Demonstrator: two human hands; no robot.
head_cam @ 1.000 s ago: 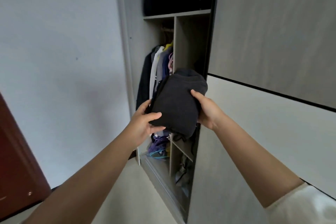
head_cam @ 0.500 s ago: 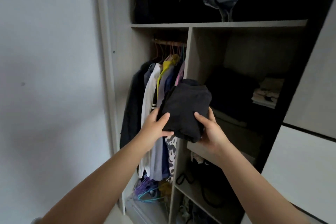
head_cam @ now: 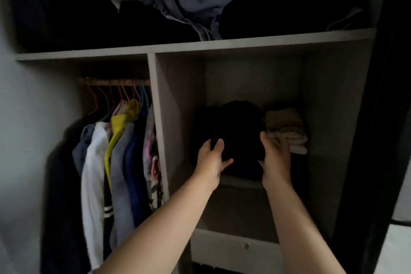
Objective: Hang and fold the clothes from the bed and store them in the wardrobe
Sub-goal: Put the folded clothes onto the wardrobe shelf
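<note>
A folded dark garment (head_cam: 240, 138) sits inside the right compartment of the open wardrobe (head_cam: 244, 43), low over its inner shelf (head_cam: 242, 181). My left hand (head_cam: 212, 161) grips the garment's left edge, thumb on top. My right hand (head_cam: 275, 158) holds its right edge. Whether the garment rests fully on the shelf or on other dark clothes beneath is too dark to tell.
Folded beige and pink clothes (head_cam: 285, 131) lie right of the dark garment on the same shelf. Several shirts (head_cam: 120, 162) hang on a rail (head_cam: 115, 82) in the left compartment. The top shelf holds a loose heap of clothes (head_cam: 178, 6). A drawer front (head_cam: 233, 244) is below.
Both hands carried the dark garment from in front of the divider forward and right into the right compartment. The view moved closer to the wardrobe.
</note>
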